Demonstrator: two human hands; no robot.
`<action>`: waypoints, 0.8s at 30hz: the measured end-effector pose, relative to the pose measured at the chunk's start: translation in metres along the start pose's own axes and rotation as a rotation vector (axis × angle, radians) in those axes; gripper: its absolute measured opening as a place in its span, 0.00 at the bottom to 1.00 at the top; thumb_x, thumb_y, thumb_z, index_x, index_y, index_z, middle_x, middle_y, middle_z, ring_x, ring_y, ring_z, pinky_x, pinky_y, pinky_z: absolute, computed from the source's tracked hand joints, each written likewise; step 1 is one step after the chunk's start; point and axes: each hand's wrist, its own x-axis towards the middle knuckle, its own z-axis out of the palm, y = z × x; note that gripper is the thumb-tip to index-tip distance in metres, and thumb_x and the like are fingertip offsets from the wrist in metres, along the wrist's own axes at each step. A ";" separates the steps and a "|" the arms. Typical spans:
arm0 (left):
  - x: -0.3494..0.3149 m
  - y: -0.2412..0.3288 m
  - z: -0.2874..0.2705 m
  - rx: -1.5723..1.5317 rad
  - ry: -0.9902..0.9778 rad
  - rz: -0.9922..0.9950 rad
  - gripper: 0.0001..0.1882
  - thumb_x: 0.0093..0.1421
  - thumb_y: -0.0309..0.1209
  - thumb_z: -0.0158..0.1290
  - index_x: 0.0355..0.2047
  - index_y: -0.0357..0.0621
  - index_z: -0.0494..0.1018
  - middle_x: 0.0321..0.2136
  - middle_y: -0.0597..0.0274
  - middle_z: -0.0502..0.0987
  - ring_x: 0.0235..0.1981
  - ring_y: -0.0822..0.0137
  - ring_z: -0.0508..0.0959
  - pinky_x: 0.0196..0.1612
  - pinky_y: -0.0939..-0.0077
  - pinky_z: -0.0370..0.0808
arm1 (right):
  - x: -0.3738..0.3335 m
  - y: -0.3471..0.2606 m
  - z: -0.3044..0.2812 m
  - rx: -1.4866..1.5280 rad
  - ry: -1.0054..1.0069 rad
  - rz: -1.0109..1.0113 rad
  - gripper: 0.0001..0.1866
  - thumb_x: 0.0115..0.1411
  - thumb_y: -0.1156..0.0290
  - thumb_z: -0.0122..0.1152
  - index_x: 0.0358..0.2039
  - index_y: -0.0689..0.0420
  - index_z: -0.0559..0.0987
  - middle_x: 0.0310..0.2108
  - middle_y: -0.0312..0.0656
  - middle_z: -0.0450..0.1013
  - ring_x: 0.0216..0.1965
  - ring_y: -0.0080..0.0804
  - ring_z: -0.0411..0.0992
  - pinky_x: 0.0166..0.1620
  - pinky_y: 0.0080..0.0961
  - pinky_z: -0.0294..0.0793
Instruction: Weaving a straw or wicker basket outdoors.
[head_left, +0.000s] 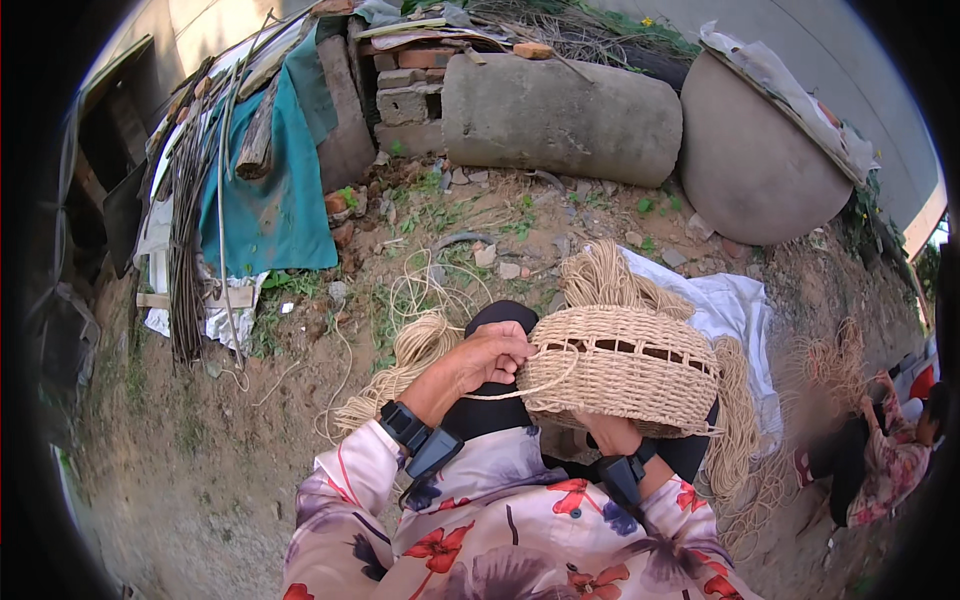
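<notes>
A woven basket (640, 385) of pale straw-coloured cord rests on my lap, tipped on its side, with a row of openings along its wall. At its left end the fingers of my left hand (497, 354) are pinched together on a strand of cord (545, 384), which loops across the weave. My right hand (612, 430) reaches in under the basket's near edge, and its fingers are hidden there. Bundles of the same cord lie about: one (425, 340) by my left knee, one (605, 280) beyond the basket, one (733, 420) to its right.
White cloth (712, 300) lies on the dirt at the right. Farther off are a concrete cylinder (560, 118), a large rounded clay vessel (755, 150) and a teal sheet (275, 190) over stacked wood. Another person (885, 450) sits at the far right beside more cord.
</notes>
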 end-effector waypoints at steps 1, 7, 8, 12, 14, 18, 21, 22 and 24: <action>0.002 0.000 0.001 -0.008 0.007 -0.027 0.08 0.57 0.32 0.61 0.27 0.52 0.71 0.21 0.77 0.71 0.18 0.83 0.71 0.22 0.84 0.75 | 0.000 -0.001 -0.002 -0.084 0.004 -0.021 0.27 0.70 0.59 0.36 0.68 0.48 0.58 0.68 0.41 0.55 0.67 0.38 0.55 0.68 0.42 0.54; -0.003 0.003 0.023 -0.034 0.137 -0.012 0.10 0.54 0.33 0.62 0.27 0.52 0.70 0.20 0.76 0.68 0.17 0.82 0.69 0.21 0.83 0.76 | 0.005 -0.010 -0.016 -0.301 0.048 0.028 0.25 0.70 0.60 0.37 0.66 0.49 0.62 0.65 0.43 0.59 0.64 0.42 0.60 0.65 0.44 0.61; -0.006 0.005 0.028 -0.001 0.143 0.021 0.10 0.54 0.33 0.62 0.27 0.51 0.69 0.20 0.76 0.68 0.17 0.82 0.69 0.21 0.83 0.76 | 0.001 -0.008 -0.019 -0.362 0.066 0.043 0.25 0.70 0.60 0.37 0.66 0.49 0.63 0.65 0.44 0.60 0.63 0.43 0.61 0.64 0.45 0.62; -0.020 0.011 0.044 0.062 0.177 0.073 0.11 0.53 0.33 0.62 0.26 0.49 0.68 0.20 0.74 0.68 0.17 0.82 0.69 0.19 0.83 0.78 | -0.011 0.003 -0.025 -0.296 0.207 0.098 0.26 0.70 0.58 0.37 0.68 0.47 0.61 0.66 0.44 0.59 0.64 0.45 0.61 0.64 0.49 0.62; -0.024 0.011 0.047 0.070 0.207 0.097 0.11 0.54 0.32 0.61 0.27 0.48 0.68 0.21 0.73 0.68 0.17 0.82 0.69 0.19 0.82 0.78 | -0.014 0.005 -0.025 -0.206 0.136 0.072 0.27 0.70 0.56 0.37 0.69 0.46 0.60 0.68 0.44 0.56 0.65 0.45 0.59 0.65 0.52 0.60; -0.027 -0.001 0.043 -0.019 0.141 0.231 0.09 0.60 0.34 0.58 0.30 0.46 0.70 0.23 0.72 0.69 0.20 0.81 0.71 0.24 0.82 0.80 | -0.022 0.006 -0.009 -0.352 0.071 -0.045 0.28 0.69 0.56 0.39 0.67 0.50 0.61 0.65 0.43 0.60 0.64 0.43 0.60 0.64 0.48 0.61; -0.027 -0.013 0.037 -0.067 0.132 0.302 0.08 0.63 0.35 0.55 0.33 0.44 0.73 0.24 0.72 0.70 0.22 0.81 0.72 0.27 0.82 0.79 | -0.018 -0.002 0.007 -0.512 0.067 -0.013 0.28 0.67 0.55 0.42 0.65 0.53 0.64 0.64 0.45 0.62 0.64 0.41 0.62 0.63 0.45 0.63; -0.027 -0.017 0.035 0.007 0.153 0.337 0.08 0.64 0.35 0.54 0.34 0.43 0.74 0.25 0.71 0.71 0.23 0.81 0.72 0.27 0.82 0.79 | -0.017 -0.005 0.010 -0.570 0.070 0.010 0.28 0.67 0.56 0.42 0.65 0.53 0.64 0.65 0.45 0.61 0.64 0.41 0.61 0.64 0.44 0.62; -0.027 -0.022 0.034 0.090 0.184 0.360 0.08 0.65 0.32 0.54 0.38 0.40 0.74 0.26 0.70 0.73 0.24 0.80 0.73 0.27 0.83 0.79 | -0.019 -0.006 0.012 -0.535 0.078 0.019 0.28 0.67 0.56 0.43 0.65 0.52 0.64 0.65 0.45 0.60 0.65 0.41 0.60 0.64 0.43 0.62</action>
